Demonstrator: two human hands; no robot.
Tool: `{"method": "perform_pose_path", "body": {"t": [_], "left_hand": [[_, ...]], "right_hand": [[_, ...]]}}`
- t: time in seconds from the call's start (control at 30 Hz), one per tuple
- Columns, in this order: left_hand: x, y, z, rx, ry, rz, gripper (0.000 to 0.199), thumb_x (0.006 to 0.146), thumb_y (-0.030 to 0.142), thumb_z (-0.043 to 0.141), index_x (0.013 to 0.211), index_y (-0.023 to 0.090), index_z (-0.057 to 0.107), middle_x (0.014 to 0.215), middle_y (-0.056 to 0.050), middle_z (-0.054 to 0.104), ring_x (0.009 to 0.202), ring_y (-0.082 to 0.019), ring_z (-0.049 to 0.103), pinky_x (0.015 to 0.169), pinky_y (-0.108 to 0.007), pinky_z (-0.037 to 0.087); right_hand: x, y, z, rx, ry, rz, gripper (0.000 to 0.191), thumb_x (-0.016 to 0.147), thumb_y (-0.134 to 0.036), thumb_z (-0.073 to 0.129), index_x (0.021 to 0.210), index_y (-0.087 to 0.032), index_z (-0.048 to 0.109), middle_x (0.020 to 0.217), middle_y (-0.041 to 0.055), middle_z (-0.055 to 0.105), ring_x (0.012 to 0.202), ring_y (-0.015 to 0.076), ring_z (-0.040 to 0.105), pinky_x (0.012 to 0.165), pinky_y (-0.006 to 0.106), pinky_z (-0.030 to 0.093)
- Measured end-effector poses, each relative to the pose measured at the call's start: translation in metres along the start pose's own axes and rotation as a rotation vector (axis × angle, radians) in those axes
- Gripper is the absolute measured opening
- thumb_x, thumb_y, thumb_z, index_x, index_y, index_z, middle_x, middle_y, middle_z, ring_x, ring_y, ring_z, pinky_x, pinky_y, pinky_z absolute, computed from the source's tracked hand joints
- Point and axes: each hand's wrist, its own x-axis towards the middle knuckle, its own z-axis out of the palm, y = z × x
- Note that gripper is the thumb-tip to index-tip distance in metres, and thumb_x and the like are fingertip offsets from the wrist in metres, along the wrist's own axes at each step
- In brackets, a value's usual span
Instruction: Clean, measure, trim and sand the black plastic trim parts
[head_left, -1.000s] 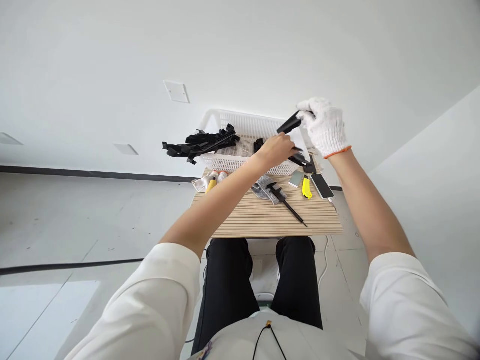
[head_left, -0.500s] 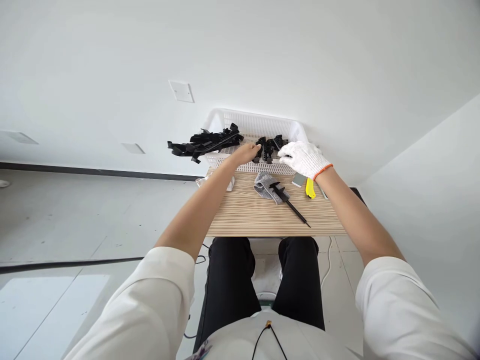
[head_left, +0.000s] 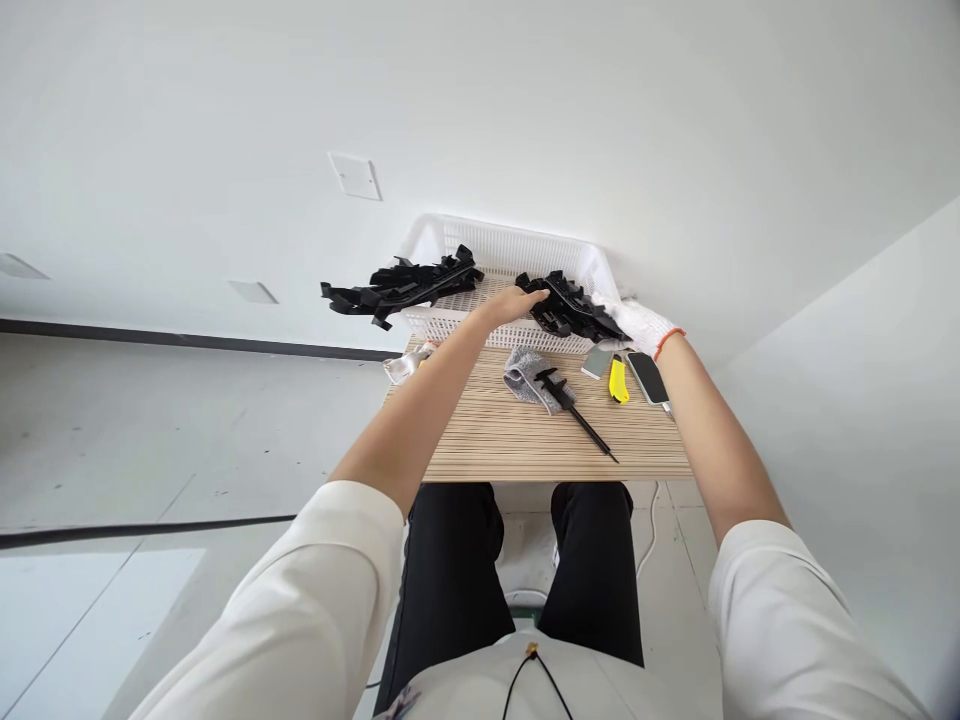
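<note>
My bare left hand [head_left: 516,304] is closed on the left end of a bundle of long black plastic strips [head_left: 571,306] with small tabs. My right hand [head_left: 639,322], in a white knit glove with an orange cuff, is around the bundle's right end; its fingertips are partly hidden. The bundle lies slantwise over the right half of a white slotted plastic basket [head_left: 495,329]. A second pile of similar black strips [head_left: 420,287] rests in the basket's left side and sticks out over its left edge.
On the wooden table [head_left: 480,440] lie a grey cloth [head_left: 523,372], black calipers [head_left: 581,420], a yellow utility knife [head_left: 618,381], a grey card-like piece [head_left: 596,362] and a phone [head_left: 648,378]. A crumpled white item [head_left: 405,368] sits at the left edge. The wall stands right behind the basket.
Both hands have moved right. The right-hand strips have turned from end-on to lying lengthwise between my hands. My right hand, earlier beside them, now meets their right end.
</note>
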Motion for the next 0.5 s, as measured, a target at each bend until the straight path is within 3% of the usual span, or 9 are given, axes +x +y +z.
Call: {"method": "perform_pose_path", "body": {"t": [0.1, 0.23, 0.33, 0.5], "left_hand": [[0.004, 0.006, 0.008, 0.006, -0.011, 0.026, 0.071, 0.09, 0.073, 0.037, 0.106, 0.014, 0.072, 0.117, -0.019, 0.072, 0.116, -0.039, 0.063, 0.096, -0.045, 0.047], [0.007, 0.015, 0.015, -0.017, -0.04, 0.04, 0.072, 0.091, 0.073, 0.032, 0.118, 0.017, 0.069, 0.127, -0.018, 0.069, 0.126, -0.038, 0.058, 0.097, -0.043, 0.046], [0.009, 0.018, 0.019, -0.021, -0.037, 0.067, 0.072, 0.093, 0.071, 0.028, 0.114, 0.017, 0.07, 0.121, -0.016, 0.071, 0.119, -0.035, 0.062, 0.096, -0.042, 0.048], [0.012, 0.012, 0.018, 0.168, -0.016, 0.054, 0.062, 0.094, 0.062, 0.036, 0.1, 0.011, 0.072, 0.114, -0.02, 0.072, 0.113, -0.036, 0.064, 0.099, -0.043, 0.046]], "right_hand": [[0.001, -0.005, 0.009, 0.276, -0.109, 0.062, 0.051, 0.093, -0.06, 0.049, 0.132, -0.028, 0.061, 0.123, 0.009, 0.07, 0.095, 0.0181, 0.07, 0.072, 0.031, 0.06], [0.004, -0.009, 0.015, 0.525, -0.139, 0.116, 0.045, 0.091, -0.053, 0.058, 0.127, -0.027, 0.064, 0.119, 0.0086, 0.072, 0.099, 0.0188, 0.069, 0.078, 0.034, 0.061], [0.004, -0.01, 0.018, 0.527, -0.115, 0.124, 0.04, 0.091, -0.052, 0.058, 0.124, -0.029, 0.064, 0.12, 0.0074, 0.072, 0.103, 0.0198, 0.069, 0.079, 0.037, 0.062], [0.003, -0.008, 0.009, 0.406, -0.087, 0.179, 0.047, 0.089, -0.06, 0.057, 0.126, -0.031, 0.062, 0.137, 0.0072, 0.063, 0.108, 0.022, 0.067, 0.075, 0.035, 0.063]]}}
